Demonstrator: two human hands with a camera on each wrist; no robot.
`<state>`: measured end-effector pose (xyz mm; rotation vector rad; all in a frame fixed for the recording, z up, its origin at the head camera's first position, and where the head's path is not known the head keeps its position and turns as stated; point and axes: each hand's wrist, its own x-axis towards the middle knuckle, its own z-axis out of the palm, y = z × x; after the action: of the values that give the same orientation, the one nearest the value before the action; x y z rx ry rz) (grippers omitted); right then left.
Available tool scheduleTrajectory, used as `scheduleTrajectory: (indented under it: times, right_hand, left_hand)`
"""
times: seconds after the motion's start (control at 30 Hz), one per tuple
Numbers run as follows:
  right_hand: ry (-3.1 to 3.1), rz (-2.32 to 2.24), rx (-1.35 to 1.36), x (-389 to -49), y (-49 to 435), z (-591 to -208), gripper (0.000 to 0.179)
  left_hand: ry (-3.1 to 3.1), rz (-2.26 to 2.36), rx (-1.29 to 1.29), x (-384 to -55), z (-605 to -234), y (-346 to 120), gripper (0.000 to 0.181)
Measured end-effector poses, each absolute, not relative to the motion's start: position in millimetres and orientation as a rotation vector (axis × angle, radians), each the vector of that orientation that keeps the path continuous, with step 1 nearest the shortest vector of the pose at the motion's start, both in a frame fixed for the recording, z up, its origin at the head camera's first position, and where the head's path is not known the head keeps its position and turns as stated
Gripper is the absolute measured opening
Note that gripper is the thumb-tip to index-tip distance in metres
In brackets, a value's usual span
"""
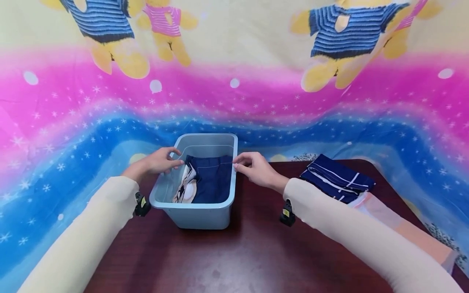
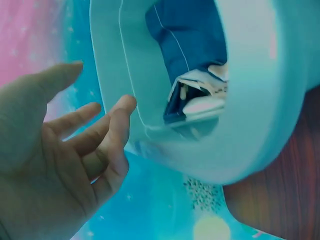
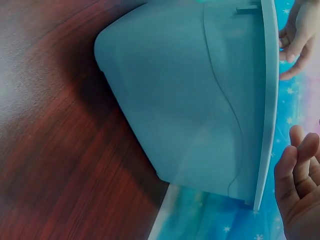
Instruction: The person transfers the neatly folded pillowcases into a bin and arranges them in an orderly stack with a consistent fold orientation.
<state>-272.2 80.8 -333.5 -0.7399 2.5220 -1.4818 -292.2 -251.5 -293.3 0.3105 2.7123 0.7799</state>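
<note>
A light blue plastic bin point(image 1: 198, 217) stands on the table. Inside lie a folded navy cloth point(image 1: 214, 179) and, on its left, a bunched white, beige and dark cloth point(image 1: 188, 188). My left hand point(image 1: 163, 160) is over the bin's left rim, fingers loosely bent and nothing in them; the left wrist view shows its palm point(image 2: 65, 160) beside the rim. On the opposite side, my right hand point(image 1: 256, 167) overlaps the right rim in the head view. Its bent fingers point(image 3: 287, 170) show apart from the rim in the right wrist view, with nothing held.
Right of the bin, a folded navy cloth with white lines point(image 1: 335, 177) lies on the dark red-brown table point(image 1: 256, 252). A pale pink and peach cloth point(image 1: 406, 228) lies nearer, partly behind my right sleeve. A patterned curtain point(image 1: 256, 93) hangs behind the table.
</note>
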Motion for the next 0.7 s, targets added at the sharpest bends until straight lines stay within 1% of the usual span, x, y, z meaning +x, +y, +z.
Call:
scheduleTrajectory:
  times: [0.17, 0.37, 0.7]
  right_hand:
    - [2.512, -1.508, -0.734, -269, 91, -333, 0.026]
    - [2.506, -1.511, -0.721, -265, 100, -333, 0.023]
    - [2.528, -1.502, -0.701, -258, 120, -330, 0.022]
  left_hand:
    - [2.784, 0.747, 0.356, -286, -289, -240, 0.048]
    - [2.822, 0.764, 0.412, -277, -285, -226, 0.044]
    - [2.845, 0.861, 0.399, -262, -282, -206, 0.039]
